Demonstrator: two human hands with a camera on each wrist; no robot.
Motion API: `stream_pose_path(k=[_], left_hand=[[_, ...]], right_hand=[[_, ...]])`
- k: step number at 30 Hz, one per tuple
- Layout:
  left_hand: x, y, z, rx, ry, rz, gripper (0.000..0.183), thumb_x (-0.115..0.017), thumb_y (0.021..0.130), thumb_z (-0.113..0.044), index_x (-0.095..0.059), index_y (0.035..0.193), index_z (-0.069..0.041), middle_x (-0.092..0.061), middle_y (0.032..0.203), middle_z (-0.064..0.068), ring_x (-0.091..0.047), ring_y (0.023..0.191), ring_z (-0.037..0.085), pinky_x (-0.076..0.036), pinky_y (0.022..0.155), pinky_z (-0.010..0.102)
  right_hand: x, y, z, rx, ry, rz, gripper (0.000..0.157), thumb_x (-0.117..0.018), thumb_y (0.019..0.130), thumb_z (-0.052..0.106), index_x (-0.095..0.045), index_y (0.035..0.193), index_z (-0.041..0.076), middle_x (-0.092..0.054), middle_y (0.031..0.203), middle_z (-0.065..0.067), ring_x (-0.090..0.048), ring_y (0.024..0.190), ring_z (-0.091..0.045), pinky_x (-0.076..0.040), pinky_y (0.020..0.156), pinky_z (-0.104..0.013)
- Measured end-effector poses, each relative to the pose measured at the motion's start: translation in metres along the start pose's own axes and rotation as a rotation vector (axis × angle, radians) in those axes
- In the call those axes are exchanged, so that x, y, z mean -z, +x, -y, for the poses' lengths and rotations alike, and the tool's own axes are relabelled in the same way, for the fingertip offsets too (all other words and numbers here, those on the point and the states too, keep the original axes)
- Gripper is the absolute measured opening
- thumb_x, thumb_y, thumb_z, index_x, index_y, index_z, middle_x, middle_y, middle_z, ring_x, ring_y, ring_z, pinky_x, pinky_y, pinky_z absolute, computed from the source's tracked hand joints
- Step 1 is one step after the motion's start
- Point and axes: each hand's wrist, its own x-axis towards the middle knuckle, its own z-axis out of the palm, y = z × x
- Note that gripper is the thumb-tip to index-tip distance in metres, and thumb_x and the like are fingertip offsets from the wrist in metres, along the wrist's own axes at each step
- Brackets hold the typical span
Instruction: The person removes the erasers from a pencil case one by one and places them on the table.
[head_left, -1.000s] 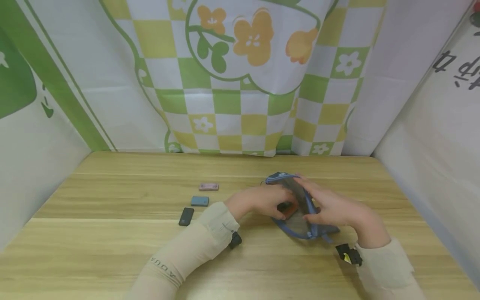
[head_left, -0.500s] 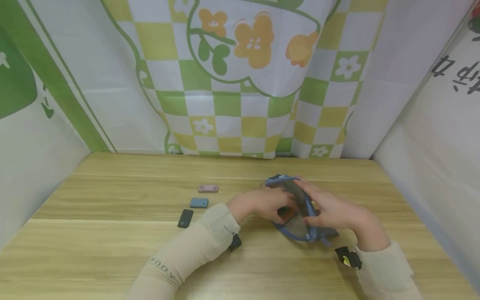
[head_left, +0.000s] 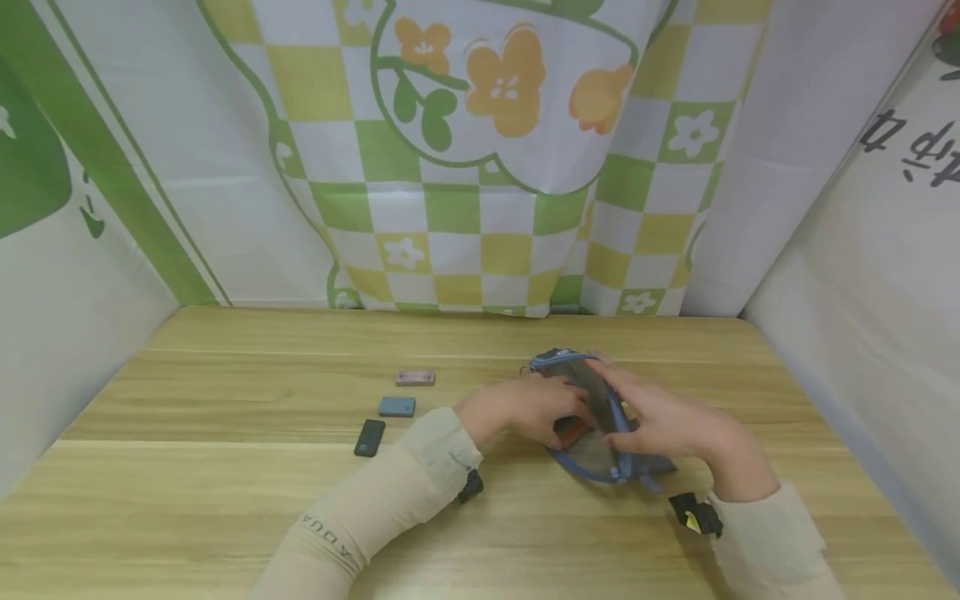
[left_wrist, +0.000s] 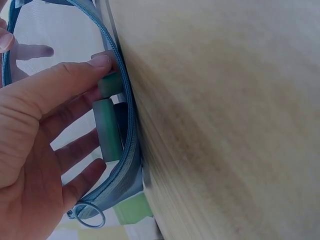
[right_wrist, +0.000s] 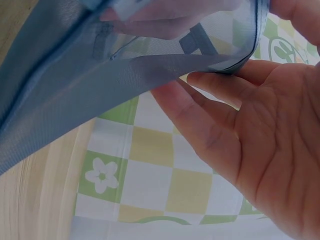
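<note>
A blue mesh zip pouch (head_left: pixel 600 458) stands with its mouth spread on the wooden table. My left hand (head_left: pixel 528 408) reaches into it. Thumb and forefinger lie on either side of a small orange-red block (head_left: pixel 572 432), pinching it near the pouch wall. In the left wrist view, the other fingers are spread beside a green block (left_wrist: pixel 107 130) inside the zipped rim. My right hand (head_left: pixel 667 417) grips the pouch's right side, thumb within the mouth and fingers at the far rim. In the right wrist view, its fingers (right_wrist: pixel 220 87) touch the mesh.
Left of the pouch lie a pink block (head_left: pixel 415 378), a blue block (head_left: pixel 397 407) and a black block (head_left: pixel 370 437) on the wooden table (head_left: pixel 225 500). A checked floral curtain (head_left: pixel 480 208) hangs along the table's back edge. White cloth panels stand at both sides.
My left fingers have loosened and spread a little inside the pouch, and more of the orange-red block shows. The right hand and the pouch stay nearly in place.
</note>
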Motion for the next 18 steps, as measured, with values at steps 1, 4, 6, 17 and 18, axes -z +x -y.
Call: stream_pose_path(k=[1, 4, 6, 17, 18], left_hand=[[0.0003, 0.0001, 0.0, -0.002, 0.002, -0.003, 0.05, -0.073, 0.09, -0.027, -0.059, 0.138, -0.031, -0.043, 0.156, 0.002, -0.041, 0.144, 0.024, -0.039, 0.113, 0.055], [0.0006, 0.0003, -0.0001, -0.004, 0.004, -0.009, 0.047, -0.071, 0.091, -0.027, -0.06, 0.137, -0.032, -0.044, 0.155, 0.001, -0.042, 0.143, 0.024, -0.04, 0.112, 0.055], [0.0006, 0.0008, 0.0001, -0.002, 0.0, -0.012, 0.045, -0.07, 0.092, -0.028, -0.061, 0.136, -0.032, -0.044, 0.156, 0.002, -0.042, 0.143, 0.024, -0.04, 0.112, 0.054], [-0.0014, 0.0029, 0.0023, -0.008, -0.018, -0.019, 0.044, -0.071, 0.091, -0.028, -0.062, 0.134, -0.031, -0.046, 0.154, 0.0, -0.043, 0.142, 0.023, -0.041, 0.111, 0.054], [-0.0011, 0.0028, 0.0024, -0.015, -0.017, -0.025, 0.043, -0.071, 0.091, -0.028, -0.063, 0.134, -0.03, -0.048, 0.152, -0.001, -0.045, 0.14, 0.022, -0.043, 0.11, 0.053]], right_hand=[[0.0002, 0.0002, 0.0002, -0.002, 0.001, 0.002, 0.094, -0.071, 0.09, 0.015, -0.008, 0.159, 0.006, -0.005, 0.164, -0.028, -0.045, 0.132, -0.05, -0.054, 0.092, -0.053], [0.0011, -0.0002, 0.0013, 0.001, -0.003, 0.004, 0.093, -0.07, 0.091, 0.016, -0.008, 0.159, 0.006, -0.006, 0.164, -0.028, -0.045, 0.132, -0.05, -0.054, 0.092, -0.053], [0.0014, -0.0003, 0.0014, 0.0, -0.005, 0.005, 0.093, -0.07, 0.091, 0.016, -0.008, 0.159, 0.006, -0.006, 0.164, -0.028, -0.042, 0.134, -0.051, -0.053, 0.092, -0.054], [0.0015, -0.0008, 0.0015, -0.009, -0.006, 0.001, 0.093, -0.07, 0.091, 0.016, -0.008, 0.159, 0.006, -0.005, 0.164, -0.028, -0.043, 0.134, -0.049, -0.054, 0.092, -0.051], [0.0016, -0.0008, 0.0014, -0.006, -0.002, 0.002, 0.093, -0.07, 0.091, 0.016, -0.008, 0.159, 0.005, -0.006, 0.163, -0.029, -0.044, 0.133, -0.049, -0.055, 0.091, -0.05]])
